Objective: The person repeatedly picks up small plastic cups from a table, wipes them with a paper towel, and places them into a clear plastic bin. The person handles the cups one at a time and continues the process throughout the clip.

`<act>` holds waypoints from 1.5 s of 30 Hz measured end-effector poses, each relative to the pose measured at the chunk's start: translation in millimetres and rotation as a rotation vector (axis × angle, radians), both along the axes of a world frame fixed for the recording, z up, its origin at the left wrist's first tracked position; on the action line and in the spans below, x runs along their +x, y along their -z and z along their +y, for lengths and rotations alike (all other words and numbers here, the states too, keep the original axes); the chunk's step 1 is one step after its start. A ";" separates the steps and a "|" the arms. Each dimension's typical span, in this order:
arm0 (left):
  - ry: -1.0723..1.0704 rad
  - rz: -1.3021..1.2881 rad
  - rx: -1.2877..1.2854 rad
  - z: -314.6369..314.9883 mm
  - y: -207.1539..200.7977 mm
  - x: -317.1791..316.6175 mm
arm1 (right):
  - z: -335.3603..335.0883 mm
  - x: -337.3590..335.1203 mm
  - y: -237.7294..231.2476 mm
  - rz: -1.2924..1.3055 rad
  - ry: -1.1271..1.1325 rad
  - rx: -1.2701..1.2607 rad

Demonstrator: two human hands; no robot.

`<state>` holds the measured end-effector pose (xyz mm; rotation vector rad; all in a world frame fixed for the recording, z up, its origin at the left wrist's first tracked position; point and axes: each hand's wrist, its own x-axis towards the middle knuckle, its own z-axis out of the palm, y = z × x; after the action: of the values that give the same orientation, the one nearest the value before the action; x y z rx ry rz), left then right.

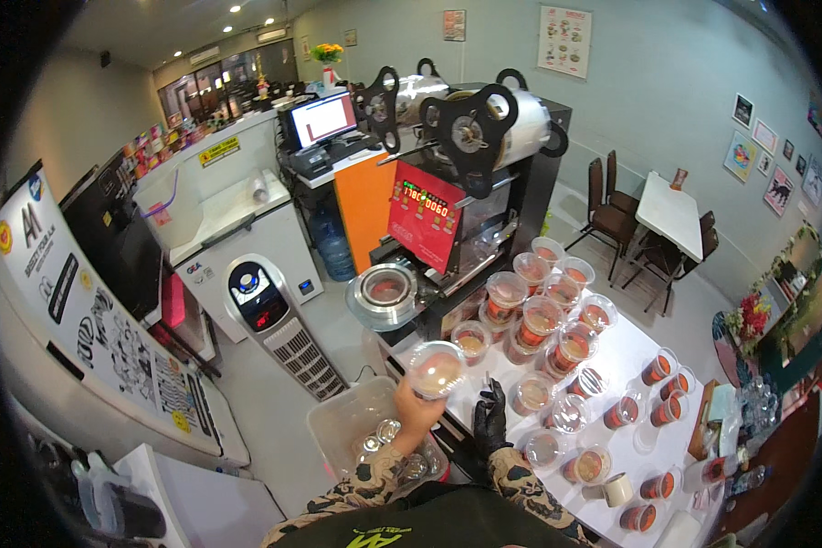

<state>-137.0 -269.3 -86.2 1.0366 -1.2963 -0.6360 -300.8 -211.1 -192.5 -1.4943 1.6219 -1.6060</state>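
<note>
My bare left hand (416,413) is closed around a clear plastic cup (437,367) with a shiny top, held over the table's near left edge. My right hand (490,418), in a black glove, is just right of it, above the white table (484,466). Its fingers look drawn together at a small thin thing that I cannot make out. Beyond the cup stands a cup sealing machine (426,215) with a red panel and film rolls. Its round cup holder (386,287) sticks out to the left with a cup in it.
Several cups of reddish-brown drink (546,320) crowd the table, some stacked. A beige mug (617,490) stands near its front. Below my left forearm is a clear plastic bin (331,422) with cups inside. An air cooler (269,306) and a chest freezer (288,247) stand left.
</note>
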 end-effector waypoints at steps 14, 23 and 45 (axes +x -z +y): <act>0.090 -0.211 -0.129 59.1 19.9 50.7 | -1.6 3.4 -5.0 -0.026 0.004 0.012; 0.080 -0.319 -0.062 71.0 -5.8 67.6 | 4.2 7.3 -11.9 0.050 0.010 0.026; 0.452 0.601 0.495 69.2 -15.1 84.9 | 53.4 83.6 -126.5 -0.124 -0.446 -0.158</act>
<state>-52.1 -200.2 -71.1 0.8329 -0.8454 -1.5412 -217.2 -157.7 -66.0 -1.6535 1.0211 -1.5566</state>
